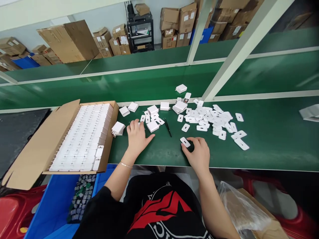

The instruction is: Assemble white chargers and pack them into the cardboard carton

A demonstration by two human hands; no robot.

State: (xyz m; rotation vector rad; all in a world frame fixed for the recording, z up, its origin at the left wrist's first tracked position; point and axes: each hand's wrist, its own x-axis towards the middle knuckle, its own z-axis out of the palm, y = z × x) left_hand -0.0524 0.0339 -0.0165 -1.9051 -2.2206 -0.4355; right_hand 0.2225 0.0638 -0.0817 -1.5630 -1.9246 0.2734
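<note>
Black shirt cloth with a red print is seen closest to the camera, just below the two hands. By the right hand, a white plate with a dark slot is pinched between thumb and fingertips; whether it is lifted or rests on the table cannot be told. The left hand is held spread, its thumb stretched toward the right hand; whether anything is touched beneath its fingertips cannot be made out.

Just beyond the left hand, white blocks are scattered among a few small plates, and a short stack is set close on its left. Between the hands and slightly farther off, black tweezers are laid. Beyond the right hand and out to its right, a broad heap of loose plates is spread.

Left of the left hand, an open carton is packed with rows of similar blocks. Judged from this, much appears done: the carton looks nearly filled, while several blocks and many plates are left outside it. Below and left of the left hand, dark and green parts are held in a blue bin. Farthest away, cardboard boxes are stacked.
</note>
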